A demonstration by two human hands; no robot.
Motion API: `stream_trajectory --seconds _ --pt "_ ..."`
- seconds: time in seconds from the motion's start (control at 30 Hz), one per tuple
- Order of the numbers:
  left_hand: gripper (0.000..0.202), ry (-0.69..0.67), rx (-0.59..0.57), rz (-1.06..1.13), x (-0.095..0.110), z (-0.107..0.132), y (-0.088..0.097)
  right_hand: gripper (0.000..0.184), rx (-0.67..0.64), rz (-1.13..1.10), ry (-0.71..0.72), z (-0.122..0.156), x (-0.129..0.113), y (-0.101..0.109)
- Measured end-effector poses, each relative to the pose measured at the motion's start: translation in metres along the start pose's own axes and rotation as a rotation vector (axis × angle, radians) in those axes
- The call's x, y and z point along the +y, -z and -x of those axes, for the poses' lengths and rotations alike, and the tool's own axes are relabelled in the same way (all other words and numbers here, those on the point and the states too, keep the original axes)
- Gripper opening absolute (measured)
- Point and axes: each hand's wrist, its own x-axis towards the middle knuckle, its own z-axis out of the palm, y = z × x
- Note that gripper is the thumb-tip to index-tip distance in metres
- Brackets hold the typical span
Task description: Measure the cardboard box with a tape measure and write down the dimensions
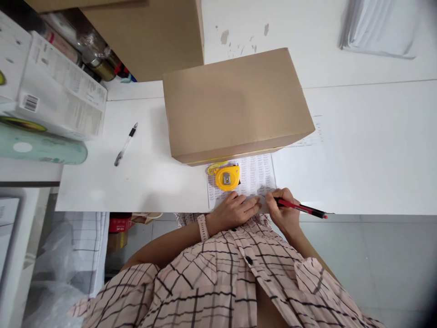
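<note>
My right hand [284, 214] grips a red and black pen [303, 208], its tip down at the lower right of a sheet of paper [254, 171] covered in rows of small writing. Flat on the sheet's near edge lies my left hand [234, 209], fingers stretched out and nothing in them. Just beyond it a yellow tape measure [227, 177] with a yellow wrist strap rests on the paper. A closed brown cardboard box [237, 107] stands behind the tape measure and hides the far part of the sheet.
A clear pen with a black grip [126, 143] lies on the white table [358, 159] at left. Another large cardboard box [153, 41] stands behind it. White cartons [61, 86] and a mint-green roll [44, 146] fill the left side. Stacked papers [380, 29] lie far right.
</note>
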Motion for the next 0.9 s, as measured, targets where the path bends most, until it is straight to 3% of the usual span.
stream_trajectory --seconds 0.47,0.7,0.8,0.9 --pt "0.03 0.008 -0.011 0.013 -0.0001 -0.0012 0.0001 0.022 0.005 0.0 -0.01 -0.0001 0.0008 0.0016" --pt "0.029 0.007 0.063 -0.003 0.0 -0.0021 0.0007 0.022 0.005 0.002 -0.009 -0.0008 0.0006 0.0008" --pt "0.028 0.007 0.07 0.0 0.0005 -0.0021 0.0017 0.025 0.037 -0.005 -0.027 0.0009 -0.0028 -0.0018" --pt "0.027 0.013 0.079 0.009 0.0012 -0.0014 0.0016 0.024 0.167 -0.105 -0.128 -0.0003 -0.0049 -0.0009"
